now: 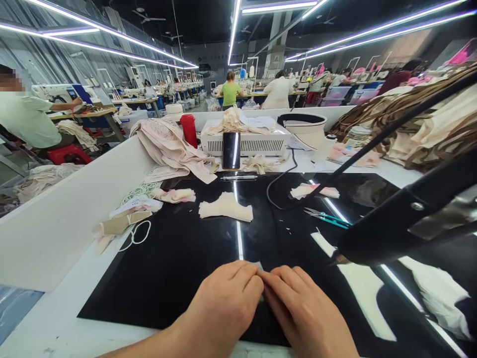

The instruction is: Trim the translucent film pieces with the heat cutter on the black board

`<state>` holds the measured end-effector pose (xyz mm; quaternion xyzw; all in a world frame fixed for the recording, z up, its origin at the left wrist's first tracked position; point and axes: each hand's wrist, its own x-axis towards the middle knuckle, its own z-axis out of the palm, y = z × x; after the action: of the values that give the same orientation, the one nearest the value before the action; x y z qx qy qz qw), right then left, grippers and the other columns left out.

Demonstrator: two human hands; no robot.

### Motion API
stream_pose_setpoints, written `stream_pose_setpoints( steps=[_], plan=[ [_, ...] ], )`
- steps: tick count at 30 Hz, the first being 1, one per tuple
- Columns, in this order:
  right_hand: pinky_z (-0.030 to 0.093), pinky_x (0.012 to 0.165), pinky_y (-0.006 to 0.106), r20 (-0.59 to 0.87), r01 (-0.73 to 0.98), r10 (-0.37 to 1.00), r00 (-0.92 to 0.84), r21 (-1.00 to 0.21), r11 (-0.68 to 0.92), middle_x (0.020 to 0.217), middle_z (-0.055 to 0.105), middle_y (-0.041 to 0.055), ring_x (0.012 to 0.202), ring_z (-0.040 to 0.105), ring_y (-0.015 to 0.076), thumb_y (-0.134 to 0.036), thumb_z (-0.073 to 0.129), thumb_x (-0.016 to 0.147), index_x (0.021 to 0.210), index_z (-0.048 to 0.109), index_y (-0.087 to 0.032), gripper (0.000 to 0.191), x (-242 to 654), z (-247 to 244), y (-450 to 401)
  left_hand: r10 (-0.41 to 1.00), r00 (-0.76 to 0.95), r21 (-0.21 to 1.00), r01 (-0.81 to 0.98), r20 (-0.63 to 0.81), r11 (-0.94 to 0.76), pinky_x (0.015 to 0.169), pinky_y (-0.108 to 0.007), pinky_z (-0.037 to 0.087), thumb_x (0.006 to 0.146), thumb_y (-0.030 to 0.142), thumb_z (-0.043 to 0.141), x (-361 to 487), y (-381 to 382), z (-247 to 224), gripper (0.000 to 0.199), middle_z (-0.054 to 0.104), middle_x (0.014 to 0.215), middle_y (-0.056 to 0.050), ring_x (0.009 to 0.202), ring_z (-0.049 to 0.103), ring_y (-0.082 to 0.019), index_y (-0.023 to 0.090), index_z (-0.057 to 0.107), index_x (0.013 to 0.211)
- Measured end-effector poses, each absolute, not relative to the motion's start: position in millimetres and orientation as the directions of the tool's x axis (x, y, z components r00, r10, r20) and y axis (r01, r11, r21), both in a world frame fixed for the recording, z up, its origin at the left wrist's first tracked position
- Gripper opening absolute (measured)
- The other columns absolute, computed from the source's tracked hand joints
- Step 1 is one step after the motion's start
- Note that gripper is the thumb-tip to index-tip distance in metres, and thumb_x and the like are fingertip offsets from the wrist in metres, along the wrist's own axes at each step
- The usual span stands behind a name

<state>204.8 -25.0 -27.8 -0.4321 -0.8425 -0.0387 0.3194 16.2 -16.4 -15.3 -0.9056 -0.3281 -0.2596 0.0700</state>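
Low in the middle of the view, my left hand [231, 298] and my right hand [303, 306] meet over the black work mat [149, 278], fingertips together. Both are closed in a pinch. A sliver of a small pale piece [258, 265] shows between the fingers; the rest is covered, and its kind cannot be told. Beyond the hands lies a stack of cream cut fabric pieces [226, 207]. To the right are a long cream fabric piece [367, 293] and teal-handled thread snips [328, 218].
A black arm-like device [402, 214] slants in from the right over the mat. A phone [231, 150] leans on a white vented box [257, 141] at the back. White cord [139, 233] and fabric scraps lie left; crumpled white cloth [436, 293] lies right. Other people sit farther off.
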Motion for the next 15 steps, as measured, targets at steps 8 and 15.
stream_pose_setpoints(
  steps=[8,15],
  plan=[
    [0.051,0.061,0.033,0.577,0.76,0.7,-0.421,-0.198,0.62,0.079,0.068,0.0032,0.065,0.06,0.0179,-0.018,0.038,0.107,0.103,0.068,-0.018,0.03,203,-29,-24,0.529,0.666,-0.045,0.643,0.526,-0.765,0.09,-0.03,0.063,0.103,0.004,0.036,16,-17,-18,0.031,0.077,0.1,-0.007,0.099,0.075,-0.019,0.009,0.067,0.103],
    [0.057,0.072,0.033,0.585,0.716,0.663,-0.467,-0.19,0.671,0.091,0.076,0.0051,0.078,0.07,0.0178,-0.019,0.042,0.107,0.109,0.07,-0.019,0.028,219,-12,-33,0.548,0.688,-0.036,0.637,0.475,-0.77,0.094,-0.03,0.06,0.099,0.003,0.042,15,-20,-13,0.025,0.077,0.107,-0.008,0.103,0.075,-0.019,0.01,0.066,0.104]
  ],
)
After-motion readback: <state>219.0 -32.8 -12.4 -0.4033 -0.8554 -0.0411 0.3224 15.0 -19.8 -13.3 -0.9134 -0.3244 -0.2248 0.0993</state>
